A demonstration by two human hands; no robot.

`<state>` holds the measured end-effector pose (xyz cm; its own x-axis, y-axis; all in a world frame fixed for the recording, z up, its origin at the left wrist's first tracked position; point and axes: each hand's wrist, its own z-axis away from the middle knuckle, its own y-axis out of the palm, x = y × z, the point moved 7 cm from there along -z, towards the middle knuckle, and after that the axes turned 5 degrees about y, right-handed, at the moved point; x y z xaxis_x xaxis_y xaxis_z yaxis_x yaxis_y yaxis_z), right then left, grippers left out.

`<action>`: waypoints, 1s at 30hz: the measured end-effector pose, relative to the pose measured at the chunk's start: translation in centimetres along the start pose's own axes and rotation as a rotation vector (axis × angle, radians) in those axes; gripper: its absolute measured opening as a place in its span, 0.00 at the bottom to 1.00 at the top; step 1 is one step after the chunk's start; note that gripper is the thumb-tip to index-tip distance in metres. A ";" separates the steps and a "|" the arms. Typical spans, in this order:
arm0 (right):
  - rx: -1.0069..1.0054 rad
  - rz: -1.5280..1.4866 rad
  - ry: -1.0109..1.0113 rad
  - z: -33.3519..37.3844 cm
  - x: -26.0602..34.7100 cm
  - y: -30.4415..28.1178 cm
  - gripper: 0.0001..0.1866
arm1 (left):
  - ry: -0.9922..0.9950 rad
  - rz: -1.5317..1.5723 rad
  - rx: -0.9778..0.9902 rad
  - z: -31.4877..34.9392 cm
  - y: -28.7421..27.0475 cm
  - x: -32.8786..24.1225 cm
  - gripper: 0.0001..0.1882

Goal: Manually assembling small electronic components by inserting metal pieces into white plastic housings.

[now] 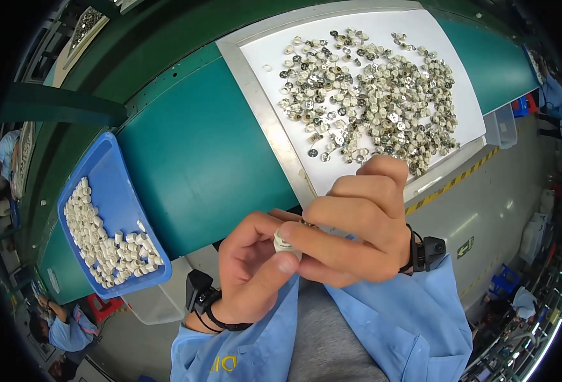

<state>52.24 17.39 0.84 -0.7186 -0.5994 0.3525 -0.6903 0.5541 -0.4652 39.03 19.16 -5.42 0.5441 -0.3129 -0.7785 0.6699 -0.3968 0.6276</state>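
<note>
My left hand is closed, its thumb and fingertips pinching a small white plastic cap in front of my chest. My right hand meets it from the right with fingers curled, the forefinger and thumb at the cap. A bit of a small dark metal part shows by the right fingertips; the rest is hidden. Beyond my right hand, many small round parts of white plastic and metal are heaped on a white sheet.
A blue tray at the left holds many white cylindrical caps. The white sheet lies in a metal-edged frame on a green work surface. Clear bins hang beside the bench. Other people in blue are farther off.
</note>
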 end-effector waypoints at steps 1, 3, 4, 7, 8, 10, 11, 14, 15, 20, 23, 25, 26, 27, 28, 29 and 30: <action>0.017 0.015 -0.020 -0.1 0.0 0.2 0.17 | -0.011 0.009 -0.003 0.1 0.0 0.0 0.12; 0.051 0.032 -0.053 -0.6 0.1 -0.1 0.16 | -0.033 0.029 -0.007 0.2 -0.1 0.1 0.12; 0.086 0.049 -0.087 -1.0 0.3 -0.3 0.16 | -0.032 0.030 -0.007 0.3 -0.1 -0.1 0.12; 0.125 -0.006 -0.078 -1.2 0.3 -0.2 0.16 | -0.265 0.003 0.029 1.1 0.3 0.7 0.25; 0.127 -0.079 -0.035 -1.2 0.1 -0.2 0.15 | -0.265 0.004 0.030 1.1 0.3 0.6 0.25; 0.130 -0.153 0.006 -1.1 0.0 0.0 0.15 | -0.258 -0.080 0.123 1.1 0.8 0.5 0.29; 0.120 -0.144 -0.012 -0.9 0.1 0.0 0.15 | -0.255 -0.122 0.169 1.2 1.0 0.4 0.31; 0.102 -0.123 -0.046 -0.4 0.5 0.3 0.15 | -0.154 -0.049 0.035 1.2 1.1 1.2 0.22; 0.117 -0.119 -0.043 -0.2 0.6 0.5 0.14 | -0.105 -0.012 -0.031 1.2 0.9 1.2 0.18; 0.115 -0.101 -0.053 0.4 0.8 1.2 0.12 | -0.140 0.064 0.026 1.8 1.3 1.6 0.19; 0.093 -0.098 -0.069 0.6 1.0 1.5 0.12 | -0.125 0.023 -0.027 1.8 1.0 1.7 0.19; 0.075 -0.104 -0.089 0.6 1.1 1.7 0.12 | -0.121 0.023 -0.044 1.6 0.8 1.5 0.19; 0.074 -0.105 -0.089 0.6 1.0 1.8 0.12 | -0.119 0.026 -0.062 1.6 0.7 1.4 0.20; 0.074 -0.112 -0.090 0.7 0.9 1.9 0.13 | -0.116 0.029 -0.079 1.5 0.5 1.3 0.20; 0.074 -0.119 -0.091 0.8 0.7 2.0 0.14 | -0.117 0.028 -0.080 1.4 0.4 1.3 0.20; 0.072 -0.125 -0.094 0.8 0.6 2.1 0.15 | -0.132 0.002 -0.065 1.2 0.4 1.3 0.21; 0.069 -0.125 -0.095 0.8 0.6 2.1 0.15 | -0.148 -0.023 -0.049 1.0 0.4 1.3 0.23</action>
<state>50.41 17.74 -0.57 -0.6139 -0.7151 0.3343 -0.7643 0.4326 -0.4782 39.56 17.74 -6.18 0.4503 -0.4295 -0.7828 0.7072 -0.3637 0.6063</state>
